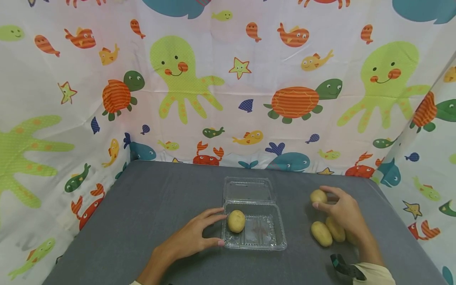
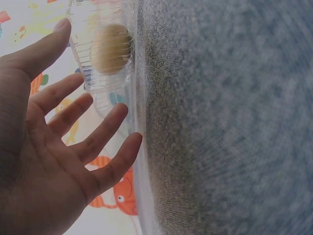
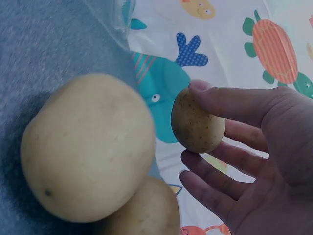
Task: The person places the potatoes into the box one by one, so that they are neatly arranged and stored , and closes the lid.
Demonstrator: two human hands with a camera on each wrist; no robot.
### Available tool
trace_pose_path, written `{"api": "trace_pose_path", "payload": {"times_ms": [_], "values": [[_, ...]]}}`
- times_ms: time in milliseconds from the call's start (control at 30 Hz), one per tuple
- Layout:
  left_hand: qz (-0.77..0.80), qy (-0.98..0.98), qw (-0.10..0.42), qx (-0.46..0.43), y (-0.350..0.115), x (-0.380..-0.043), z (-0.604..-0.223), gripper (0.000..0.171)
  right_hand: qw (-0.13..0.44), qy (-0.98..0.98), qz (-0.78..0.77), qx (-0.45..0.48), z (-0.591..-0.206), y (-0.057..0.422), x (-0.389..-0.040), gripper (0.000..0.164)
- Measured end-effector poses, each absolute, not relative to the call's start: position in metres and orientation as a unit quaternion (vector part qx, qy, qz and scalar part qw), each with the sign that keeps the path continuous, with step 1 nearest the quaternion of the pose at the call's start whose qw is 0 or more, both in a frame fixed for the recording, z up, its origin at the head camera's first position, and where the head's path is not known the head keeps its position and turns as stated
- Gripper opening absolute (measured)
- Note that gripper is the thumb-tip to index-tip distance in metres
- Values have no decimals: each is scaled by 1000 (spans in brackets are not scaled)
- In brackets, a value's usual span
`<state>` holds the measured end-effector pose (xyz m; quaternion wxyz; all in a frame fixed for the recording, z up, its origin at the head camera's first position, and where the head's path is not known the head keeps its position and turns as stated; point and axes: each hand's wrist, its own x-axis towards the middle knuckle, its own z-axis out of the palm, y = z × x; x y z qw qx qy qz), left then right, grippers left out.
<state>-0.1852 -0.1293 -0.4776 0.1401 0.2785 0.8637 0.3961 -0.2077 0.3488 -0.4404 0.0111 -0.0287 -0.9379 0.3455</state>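
A clear plastic clamshell container [image 1: 263, 248] lies with its lid [image 1: 248, 190] folded back, away from me. Inside it, at the left end, sits one potato [image 1: 236, 221], seen through the clear wall in the left wrist view. My left hand [image 1: 194, 233] is at the container's left side, fingers spread and fairly straight, thumb and fingertips right at the rim. To the right, my right hand [image 1: 343, 209] pinches a small potato [image 3: 195, 122] between thumb and fingers. Below that hand, several more potatoes [image 1: 322, 233] lie close together, one partly hidden by the wrist.
A dark grey cloth [image 1: 160, 190] covers the table. Behind it and along both sides hangs a white curtain [image 1: 213, 51] printed with sea animals. A black strap [image 1: 347, 269] shows at my right wrist.
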Motion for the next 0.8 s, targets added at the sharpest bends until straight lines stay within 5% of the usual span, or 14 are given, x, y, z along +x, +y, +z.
{"api": "trace_pose_path", "payload": {"times_ms": [800], "values": [[390, 866, 131, 285, -129, -184, -477, 73, 66, -921, 384, 23, -412, 321, -196, 74]]}}
